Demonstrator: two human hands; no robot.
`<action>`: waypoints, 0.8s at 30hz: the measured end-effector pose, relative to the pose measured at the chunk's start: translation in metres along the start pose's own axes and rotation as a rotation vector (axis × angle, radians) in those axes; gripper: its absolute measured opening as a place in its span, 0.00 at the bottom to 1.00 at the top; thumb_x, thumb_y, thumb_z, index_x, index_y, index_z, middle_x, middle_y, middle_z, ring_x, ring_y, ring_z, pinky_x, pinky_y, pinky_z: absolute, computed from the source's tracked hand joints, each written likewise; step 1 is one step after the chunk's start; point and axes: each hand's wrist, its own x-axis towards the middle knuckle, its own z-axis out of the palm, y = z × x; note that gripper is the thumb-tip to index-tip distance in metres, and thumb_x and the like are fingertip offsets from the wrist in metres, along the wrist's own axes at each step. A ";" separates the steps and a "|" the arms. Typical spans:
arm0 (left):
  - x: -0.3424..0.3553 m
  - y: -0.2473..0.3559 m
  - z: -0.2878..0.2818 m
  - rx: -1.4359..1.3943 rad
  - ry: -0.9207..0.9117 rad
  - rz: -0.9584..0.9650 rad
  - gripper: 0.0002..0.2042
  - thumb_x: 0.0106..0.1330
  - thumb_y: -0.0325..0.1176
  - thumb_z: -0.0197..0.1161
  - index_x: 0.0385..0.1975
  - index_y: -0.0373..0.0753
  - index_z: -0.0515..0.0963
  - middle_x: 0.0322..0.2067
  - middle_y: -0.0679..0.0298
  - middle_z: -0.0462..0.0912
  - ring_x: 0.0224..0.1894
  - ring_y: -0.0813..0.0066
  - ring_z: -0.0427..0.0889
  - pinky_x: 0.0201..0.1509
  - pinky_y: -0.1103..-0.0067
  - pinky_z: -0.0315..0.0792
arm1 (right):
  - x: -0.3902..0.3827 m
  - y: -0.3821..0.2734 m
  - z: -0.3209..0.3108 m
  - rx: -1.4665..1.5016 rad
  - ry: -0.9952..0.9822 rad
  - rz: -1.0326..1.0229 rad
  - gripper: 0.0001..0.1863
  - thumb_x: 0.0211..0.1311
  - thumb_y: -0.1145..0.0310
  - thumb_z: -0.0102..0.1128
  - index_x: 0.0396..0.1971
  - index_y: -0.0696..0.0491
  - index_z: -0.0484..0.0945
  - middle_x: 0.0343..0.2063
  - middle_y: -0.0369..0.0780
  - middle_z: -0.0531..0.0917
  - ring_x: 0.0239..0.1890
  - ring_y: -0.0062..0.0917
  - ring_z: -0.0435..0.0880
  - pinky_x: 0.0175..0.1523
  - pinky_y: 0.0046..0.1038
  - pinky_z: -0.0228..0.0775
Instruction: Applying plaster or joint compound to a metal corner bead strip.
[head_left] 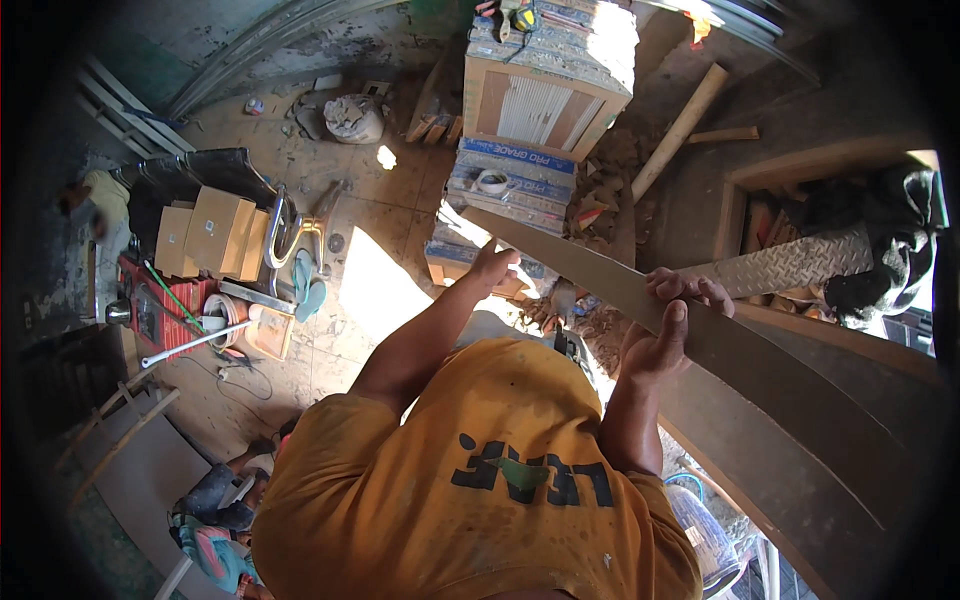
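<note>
A long, flat grey-brown board strip (610, 278) slants across in front of me, from the stacked boxes down to the lower right. My right hand (680, 318) is closed around it near the middle, with the thumb on the near side and the fingers over the far edge. Close to the strip's left end is my left hand (493, 268), its fingers curled. Whether it touches the strip or pinches something small is hard to make out. A roll of tape (491, 181) lies on the lower boxes just beyond.
A tall stack of boxes (550, 60) stands ahead, with a brush (507, 20) on top. A wooden pole (680, 130) leans at right, near a metal tread plate (800, 262). Left are cartons (219, 225), blue slippers (308, 283) and a bucket (354, 118). Another person (222, 510) is at lower left.
</note>
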 end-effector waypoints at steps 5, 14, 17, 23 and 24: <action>-0.017 0.010 0.020 -0.115 -0.028 -0.054 0.30 0.61 0.35 0.61 0.63 0.45 0.60 0.38 0.60 0.76 0.28 0.75 0.75 0.21 0.86 0.63 | 0.002 0.001 -0.004 -0.011 0.006 -0.007 0.20 0.60 0.70 0.59 0.50 0.55 0.64 0.30 0.41 0.73 0.33 0.27 0.73 0.42 0.33 0.69; -0.040 -0.009 0.008 0.081 -0.258 0.095 0.26 0.66 0.35 0.54 0.65 0.39 0.64 0.42 0.62 0.82 0.32 0.84 0.77 0.36 0.84 0.71 | 0.005 0.003 -0.002 -0.026 0.019 -0.014 0.20 0.60 0.69 0.58 0.51 0.56 0.65 0.29 0.41 0.73 0.32 0.28 0.73 0.41 0.33 0.69; -0.043 -0.005 0.010 -0.013 -0.214 0.098 0.26 0.63 0.30 0.59 0.63 0.32 0.66 0.35 0.63 0.82 0.29 0.82 0.75 0.29 0.84 0.71 | 0.005 0.003 -0.001 -0.033 0.026 -0.016 0.20 0.60 0.69 0.59 0.51 0.56 0.64 0.29 0.42 0.73 0.32 0.28 0.73 0.41 0.33 0.69; -0.042 0.002 0.004 0.128 -0.039 0.113 0.32 0.63 0.33 0.60 0.68 0.36 0.58 0.40 0.59 0.78 0.29 0.79 0.77 0.30 0.82 0.73 | 0.003 0.002 -0.001 -0.024 0.021 -0.022 0.21 0.60 0.69 0.59 0.51 0.56 0.64 0.30 0.41 0.73 0.32 0.27 0.73 0.41 0.33 0.69; -0.040 0.001 0.002 0.125 0.006 0.097 0.35 0.63 0.34 0.60 0.69 0.39 0.53 0.41 0.58 0.77 0.30 0.78 0.77 0.30 0.81 0.73 | 0.003 0.002 -0.001 -0.021 0.021 -0.017 0.21 0.60 0.69 0.59 0.51 0.56 0.64 0.30 0.41 0.73 0.32 0.27 0.73 0.41 0.33 0.69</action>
